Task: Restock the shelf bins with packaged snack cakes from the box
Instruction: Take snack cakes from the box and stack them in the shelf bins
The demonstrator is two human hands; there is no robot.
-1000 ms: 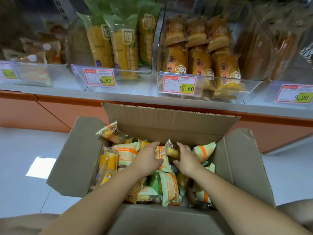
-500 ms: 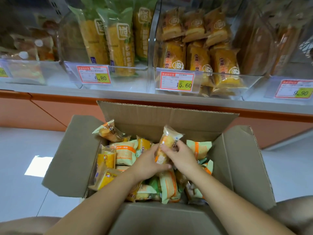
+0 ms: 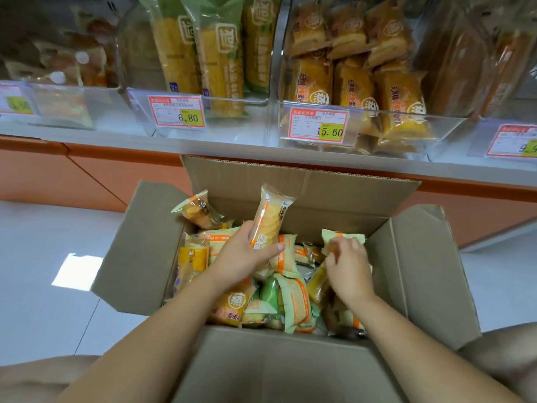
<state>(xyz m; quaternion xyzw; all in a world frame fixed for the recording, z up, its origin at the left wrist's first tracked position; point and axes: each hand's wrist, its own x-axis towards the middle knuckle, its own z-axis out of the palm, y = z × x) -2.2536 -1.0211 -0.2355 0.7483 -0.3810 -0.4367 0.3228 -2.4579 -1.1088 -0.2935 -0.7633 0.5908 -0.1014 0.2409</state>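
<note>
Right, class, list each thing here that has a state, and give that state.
cardboard box: open, flaps spread, packed with packets.
left hand: grips the yellow packet.
yellow packet: upright, lifted above the others.
right hand: fingers curled at the pale green packet; grip too blurred to tell.
corn bin: partly filled, packs standing.
cake bin: well stocked.

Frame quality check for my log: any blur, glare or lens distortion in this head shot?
Head view: wide-angle bend bows the shelf edge; the right hand is motion-blurred at the fingertips, while the left hand and its snack cake are sharp; a bright light patch glares on the floor; the top-left bin is dim and soft.
</note>
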